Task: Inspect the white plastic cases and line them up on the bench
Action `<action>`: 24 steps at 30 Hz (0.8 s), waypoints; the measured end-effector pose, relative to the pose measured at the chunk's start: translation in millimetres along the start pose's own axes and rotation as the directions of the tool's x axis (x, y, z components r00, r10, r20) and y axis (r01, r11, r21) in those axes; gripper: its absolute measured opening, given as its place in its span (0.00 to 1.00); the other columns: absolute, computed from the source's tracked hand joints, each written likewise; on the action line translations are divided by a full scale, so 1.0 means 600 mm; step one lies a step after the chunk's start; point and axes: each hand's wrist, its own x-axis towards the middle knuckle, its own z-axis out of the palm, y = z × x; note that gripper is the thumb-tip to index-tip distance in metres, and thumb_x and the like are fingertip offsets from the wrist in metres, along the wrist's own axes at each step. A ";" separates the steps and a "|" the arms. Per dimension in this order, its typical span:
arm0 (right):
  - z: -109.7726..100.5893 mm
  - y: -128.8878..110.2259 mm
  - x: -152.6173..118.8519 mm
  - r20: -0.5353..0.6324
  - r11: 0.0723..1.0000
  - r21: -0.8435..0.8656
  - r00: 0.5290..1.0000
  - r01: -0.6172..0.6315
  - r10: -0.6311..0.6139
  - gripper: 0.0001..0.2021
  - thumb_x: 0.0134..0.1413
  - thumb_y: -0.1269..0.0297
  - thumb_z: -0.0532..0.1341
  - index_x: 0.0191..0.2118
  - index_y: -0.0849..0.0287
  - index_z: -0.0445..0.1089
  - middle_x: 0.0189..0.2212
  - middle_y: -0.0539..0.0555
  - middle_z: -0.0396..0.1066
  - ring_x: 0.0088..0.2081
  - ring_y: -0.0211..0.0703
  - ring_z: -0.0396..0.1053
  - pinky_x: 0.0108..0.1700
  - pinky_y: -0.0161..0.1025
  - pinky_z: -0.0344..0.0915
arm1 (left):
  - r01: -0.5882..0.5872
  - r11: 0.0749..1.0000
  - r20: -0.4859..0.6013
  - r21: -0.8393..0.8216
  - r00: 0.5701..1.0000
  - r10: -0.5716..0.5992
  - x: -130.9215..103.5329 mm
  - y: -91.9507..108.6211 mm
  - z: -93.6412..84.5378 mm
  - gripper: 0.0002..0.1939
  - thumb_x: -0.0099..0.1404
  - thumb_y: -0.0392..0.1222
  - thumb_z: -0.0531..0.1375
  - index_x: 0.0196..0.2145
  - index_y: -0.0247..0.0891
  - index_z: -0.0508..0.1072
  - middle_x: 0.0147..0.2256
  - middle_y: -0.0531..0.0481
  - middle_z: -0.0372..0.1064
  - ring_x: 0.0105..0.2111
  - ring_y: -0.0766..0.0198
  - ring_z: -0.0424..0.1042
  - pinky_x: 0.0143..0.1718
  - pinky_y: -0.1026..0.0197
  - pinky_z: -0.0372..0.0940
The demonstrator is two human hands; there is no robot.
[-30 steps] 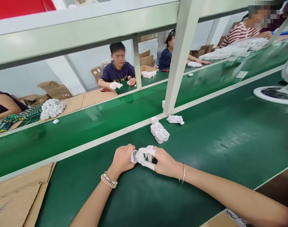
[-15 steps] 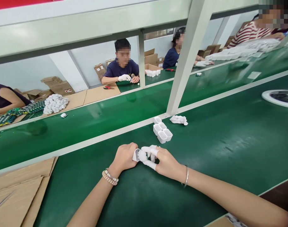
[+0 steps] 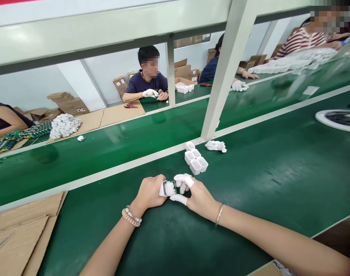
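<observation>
My left hand (image 3: 151, 191) is closed around a small white plastic cup (image 3: 162, 189), its mouth facing right. A circuit board (image 3: 175, 185) with a white rounded lump (image 3: 170, 188) on it sits at the mouth, the lump partly inside. My right hand (image 3: 196, 191), wearing white finger covers, curls about the board's outer end, thumb below and fingers above. How firmly those fingertips press is hard to see. Behind the hands, several similar white cups (image 3: 196, 166) stand together, openings up. Beside them lies a crumpled white cloth or glove (image 3: 216, 146).
A pale metal post (image 3: 217, 92) rises from the rail behind the cups. Cardboard sheets (image 3: 28, 230) lie at left, a white-rimmed wheel (image 3: 336, 120) at right. Across the green belt (image 3: 120, 134), people work beside a pile of white pieces (image 3: 64, 125) and red-handled pliers (image 3: 130, 106).
The lump and board have shifted left into the cup's mouth. My right fingers have opened a little around the board's end. My left hand keeps its grip on the cup.
</observation>
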 end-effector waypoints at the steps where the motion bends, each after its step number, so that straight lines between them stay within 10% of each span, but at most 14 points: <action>1: -0.001 0.000 0.001 -0.014 0.999 -0.015 0.999 0.031 -0.031 0.12 0.61 0.59 0.61 0.47 0.58 0.64 0.32 0.51 0.67 0.28 0.39 0.64 0.32 0.39 0.63 | 0.011 1.000 -0.001 -0.006 1.000 -0.011 0.000 0.000 0.000 0.08 0.56 0.43 0.57 0.33 0.40 0.62 0.23 0.53 0.67 0.22 0.60 0.68 0.25 0.61 0.54; 24: 0.001 0.004 -0.005 0.138 0.954 -0.210 0.972 0.215 -0.189 0.22 0.69 0.51 0.48 0.28 0.58 0.65 0.17 0.49 0.61 0.18 0.38 0.56 0.25 0.39 0.53 | 0.043 0.985 -0.062 -0.164 0.997 -0.053 -0.007 0.001 0.006 0.10 0.51 0.40 0.56 0.33 0.42 0.60 0.22 0.56 0.66 0.21 0.62 0.67 0.23 0.62 0.51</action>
